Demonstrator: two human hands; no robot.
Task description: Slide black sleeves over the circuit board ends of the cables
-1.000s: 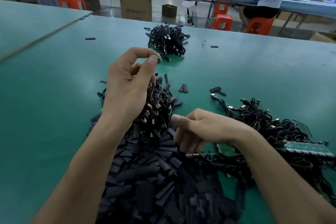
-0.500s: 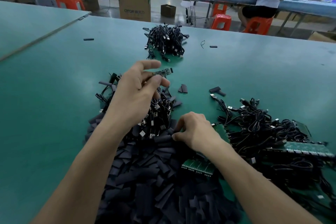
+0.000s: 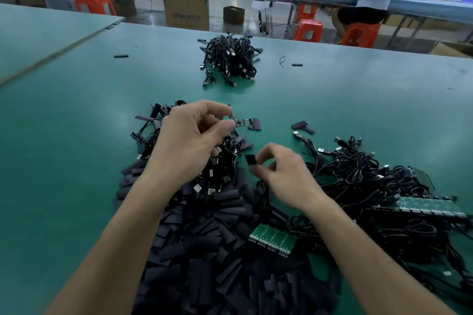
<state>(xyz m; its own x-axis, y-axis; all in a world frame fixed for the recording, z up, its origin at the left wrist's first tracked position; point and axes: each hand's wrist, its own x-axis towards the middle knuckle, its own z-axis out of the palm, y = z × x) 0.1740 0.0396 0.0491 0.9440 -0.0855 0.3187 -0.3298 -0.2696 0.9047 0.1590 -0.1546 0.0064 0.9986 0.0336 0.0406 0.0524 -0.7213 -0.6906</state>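
Two bare hands work above a green table (image 3: 64, 148). The left hand (image 3: 189, 140), at frame centre, pinches a small circuit board (image 3: 242, 122) between thumb and forefinger, with the board projecting to the right. A bundle of black cables (image 3: 222, 161) sits beneath its palm. The right hand (image 3: 284, 174), lower and to the right, pinches one black sleeve (image 3: 250, 160) at its fingertips, below the board and apart from it. A heap of loose sleeves (image 3: 217, 263) fills the lower centre, with a green board panel (image 3: 272, 239) at its right edge. At right lie tangled cables (image 3: 371, 176); a separate cable pile (image 3: 230, 59) sits at upper centre.
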